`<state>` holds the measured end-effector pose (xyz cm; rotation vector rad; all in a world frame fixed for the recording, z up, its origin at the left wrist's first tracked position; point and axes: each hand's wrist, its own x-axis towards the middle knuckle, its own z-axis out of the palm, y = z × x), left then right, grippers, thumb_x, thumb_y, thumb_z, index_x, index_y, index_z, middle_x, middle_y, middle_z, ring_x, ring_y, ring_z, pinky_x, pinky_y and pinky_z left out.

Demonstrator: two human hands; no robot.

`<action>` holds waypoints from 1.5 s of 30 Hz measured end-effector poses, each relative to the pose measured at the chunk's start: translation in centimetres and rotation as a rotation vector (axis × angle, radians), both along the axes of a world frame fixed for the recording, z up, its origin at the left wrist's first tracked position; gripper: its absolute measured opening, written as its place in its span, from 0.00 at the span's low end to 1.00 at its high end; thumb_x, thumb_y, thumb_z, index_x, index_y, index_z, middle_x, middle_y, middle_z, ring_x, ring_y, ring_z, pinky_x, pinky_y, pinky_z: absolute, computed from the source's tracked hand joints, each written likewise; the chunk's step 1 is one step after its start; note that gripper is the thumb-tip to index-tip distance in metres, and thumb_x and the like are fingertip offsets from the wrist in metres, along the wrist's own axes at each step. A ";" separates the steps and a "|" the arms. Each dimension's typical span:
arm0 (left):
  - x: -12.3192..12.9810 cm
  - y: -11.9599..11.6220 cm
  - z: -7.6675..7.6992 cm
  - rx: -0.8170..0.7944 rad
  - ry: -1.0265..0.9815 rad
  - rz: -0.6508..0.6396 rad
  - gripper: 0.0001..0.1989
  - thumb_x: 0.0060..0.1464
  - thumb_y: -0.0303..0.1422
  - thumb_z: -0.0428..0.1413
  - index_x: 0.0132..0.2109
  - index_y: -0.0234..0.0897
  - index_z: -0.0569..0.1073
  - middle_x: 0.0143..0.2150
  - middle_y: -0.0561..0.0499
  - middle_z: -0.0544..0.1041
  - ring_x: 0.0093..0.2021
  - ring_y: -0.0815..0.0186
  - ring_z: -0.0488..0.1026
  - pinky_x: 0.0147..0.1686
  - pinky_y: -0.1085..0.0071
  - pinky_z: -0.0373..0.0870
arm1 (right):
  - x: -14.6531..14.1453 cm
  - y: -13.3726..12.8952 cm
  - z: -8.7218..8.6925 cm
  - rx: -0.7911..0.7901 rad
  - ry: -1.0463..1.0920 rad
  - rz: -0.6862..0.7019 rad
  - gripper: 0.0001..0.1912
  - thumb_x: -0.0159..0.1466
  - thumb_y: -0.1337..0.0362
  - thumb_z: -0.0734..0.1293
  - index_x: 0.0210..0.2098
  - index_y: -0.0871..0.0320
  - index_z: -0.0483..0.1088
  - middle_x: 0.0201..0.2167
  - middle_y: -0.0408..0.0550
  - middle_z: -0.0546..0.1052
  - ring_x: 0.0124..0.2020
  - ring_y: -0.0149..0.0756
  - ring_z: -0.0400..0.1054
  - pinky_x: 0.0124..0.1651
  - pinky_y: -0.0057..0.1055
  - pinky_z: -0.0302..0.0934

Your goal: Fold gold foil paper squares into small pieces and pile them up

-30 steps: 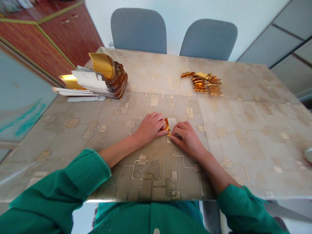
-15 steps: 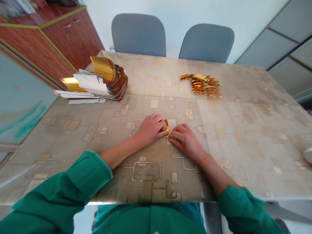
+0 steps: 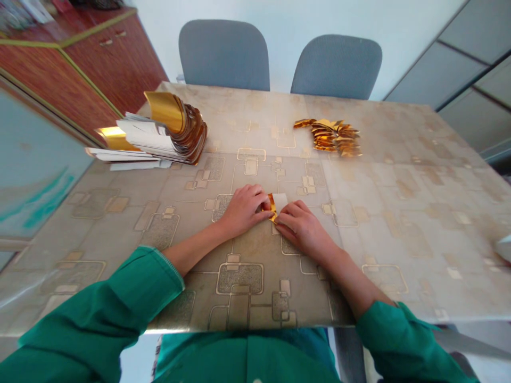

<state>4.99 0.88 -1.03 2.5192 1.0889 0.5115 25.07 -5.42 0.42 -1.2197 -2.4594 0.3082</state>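
A small piece of gold foil paper (image 3: 272, 205) with a white side lies on the patterned tablecloth between my two hands. My left hand (image 3: 248, 208) is closed on its left part, thumb pointing to the right. From the right, my right hand (image 3: 301, 223) pinches the lower edge with thumb and fingers together. The fingertips of both hands nearly meet at the paper's near end, and they hide part of it.
A tall stack of gold and white paper sheets (image 3: 155, 135) stands at the table's back left. Folded gold pieces (image 3: 331, 137) lie in a pile at the back right. Two grey chairs (image 3: 224, 56) (image 3: 337, 66) are behind the table (image 3: 247, 314).
The view has shifted slightly. At the paper, the hands hold almost the same place, and a little more of its white side shows.
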 end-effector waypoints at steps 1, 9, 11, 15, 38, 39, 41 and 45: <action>0.0 0.0 0.0 0.001 -0.002 -0.001 0.12 0.60 0.41 0.60 0.36 0.36 0.73 0.40 0.50 0.71 0.43 0.60 0.67 0.44 0.65 0.61 | 0.0 0.0 0.0 0.003 -0.001 -0.001 0.09 0.70 0.65 0.62 0.38 0.57 0.75 0.34 0.51 0.74 0.39 0.40 0.62 0.44 0.37 0.63; -0.2 -0.3 -0.2 0.058 -0.019 -0.025 0.10 0.60 0.39 0.60 0.36 0.37 0.74 0.41 0.50 0.73 0.43 0.61 0.67 0.42 0.66 0.61 | 0.0 0.1 0.0 -0.002 0.014 0.008 0.12 0.71 0.65 0.61 0.36 0.56 0.77 0.34 0.51 0.73 0.39 0.39 0.62 0.43 0.36 0.63; -0.5 -0.4 -0.1 0.119 -0.016 -0.062 0.09 0.62 0.38 0.58 0.37 0.38 0.75 0.42 0.50 0.74 0.44 0.61 0.67 0.44 0.65 0.62 | 0.1 0.2 0.0 -0.006 0.026 0.017 0.13 0.70 0.65 0.62 0.35 0.56 0.77 0.34 0.51 0.74 0.39 0.39 0.62 0.43 0.35 0.63; -1.6 -0.4 0.4 0.270 0.038 -0.033 0.07 0.64 0.35 0.56 0.38 0.39 0.77 0.41 0.50 0.76 0.43 0.61 0.68 0.44 0.65 0.62 | 0.3 0.2 -0.1 -0.003 0.050 0.025 0.13 0.70 0.64 0.62 0.35 0.56 0.78 0.34 0.51 0.74 0.39 0.39 0.62 0.43 0.34 0.63; -1.5 -4.4 -0.3 0.425 0.114 -0.218 0.12 0.68 0.27 0.47 0.50 0.34 0.74 0.41 0.47 0.76 0.46 0.62 0.72 0.56 0.60 0.68 | 0.6 0.5 -0.5 -0.030 0.118 0.020 0.08 0.69 0.66 0.64 0.35 0.57 0.75 0.33 0.49 0.75 0.38 0.37 0.65 0.44 0.36 0.62; -1.5 -4.4 -0.2 0.425 0.136 -0.225 0.12 0.68 0.28 0.47 0.51 0.34 0.74 0.41 0.47 0.76 0.47 0.61 0.72 0.56 0.60 0.67 | 0.6 0.5 -0.5 -0.041 0.111 0.022 0.07 0.68 0.67 0.65 0.34 0.57 0.74 0.33 0.49 0.75 0.38 0.38 0.65 0.45 0.36 0.62; -1.6 -4.4 -0.1 0.421 0.183 -0.238 0.13 0.68 0.28 0.47 0.54 0.35 0.73 0.42 0.47 0.76 0.48 0.60 0.72 0.57 0.59 0.67 | 0.7 0.6 -0.4 -0.056 0.094 0.024 0.06 0.68 0.67 0.65 0.34 0.58 0.73 0.33 0.49 0.75 0.38 0.38 0.65 0.45 0.36 0.61; -1.8 -4.3 0.1 0.417 0.231 -0.269 0.14 0.68 0.29 0.47 0.56 0.35 0.72 0.43 0.46 0.75 0.48 0.59 0.71 0.56 0.59 0.66 | 0.7 0.6 -0.1 -0.068 0.090 0.028 0.06 0.68 0.68 0.65 0.34 0.59 0.73 0.34 0.49 0.75 0.39 0.38 0.65 0.45 0.36 0.61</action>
